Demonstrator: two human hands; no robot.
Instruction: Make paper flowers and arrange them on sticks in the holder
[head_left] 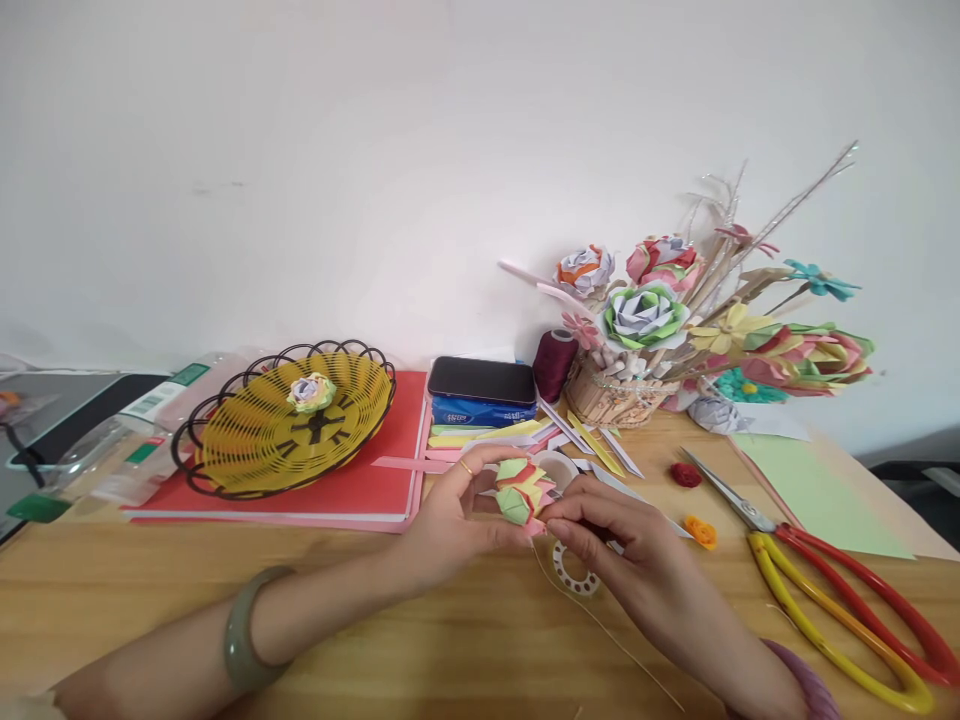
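A folded paper flower in green, yellow, red and pink is held up over the table. My left hand grips it from the left, thumb below and fingers behind. At its right edge, the thumb and fingers of my right hand pinch close together on a pink petal; whether they hold anything else is hidden. From under the flower a thin pale thread trails down across the wood. A white ring with holes lies beneath my right hand, partly covered.
Yellow-and-red scissors lie open at right, beside green paper and small red and orange rolled flowers. Behind are paper strips, a phone, maroon thread and a flower basket. A yellow basket stands left.
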